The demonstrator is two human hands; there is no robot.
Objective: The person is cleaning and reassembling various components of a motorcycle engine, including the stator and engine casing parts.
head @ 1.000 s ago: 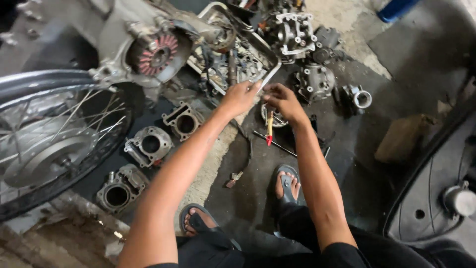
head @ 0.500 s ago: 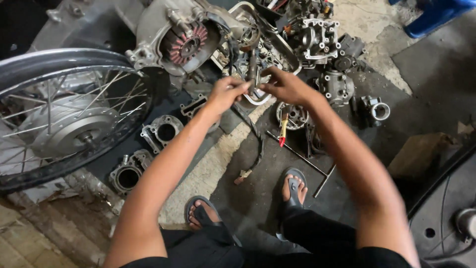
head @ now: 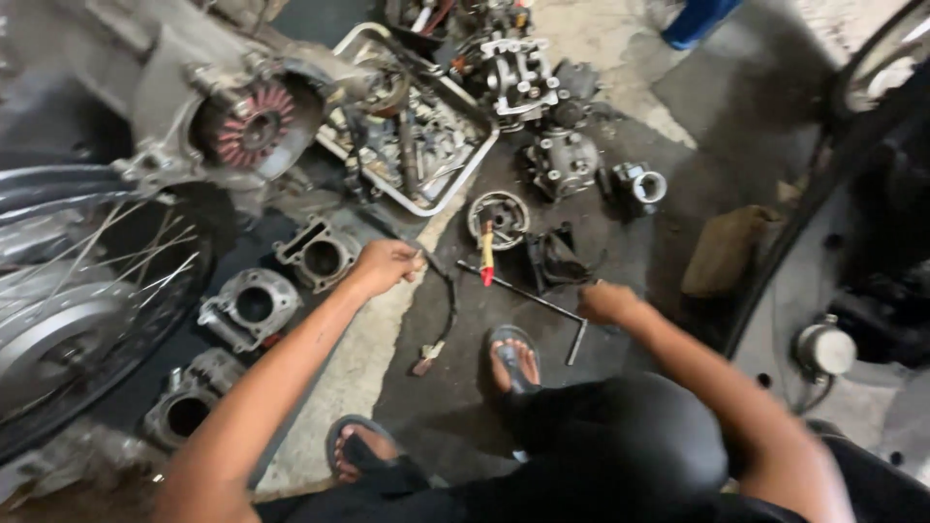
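I note three grey engine cylinders (head: 254, 308) in a row on the floor (head: 620, 107) left of my left arm, beside a spoked wheel (head: 87, 300); above them an engine case with a red-wound stator (head: 254, 124); a metal tray (head: 418, 145) of small parts lies just beyond the left hand; cylinder heads (head: 567, 160) and a round part (head: 499, 215) sit further out; a red-and-yellow screwdriver (head: 487, 257) lies between the hands; two sandalled feet below; floor is stained, oily concrete, workshop setting, dark bodywork at right. Left hand (head: 386, 265): fingers curled shut around the upper end of a black cable (head: 448, 308), which drops to a connector near my foot. Right hand (head: 605, 302): fingers closed over the long metal wrench (head: 528, 295); its bent end shows just below the hand.
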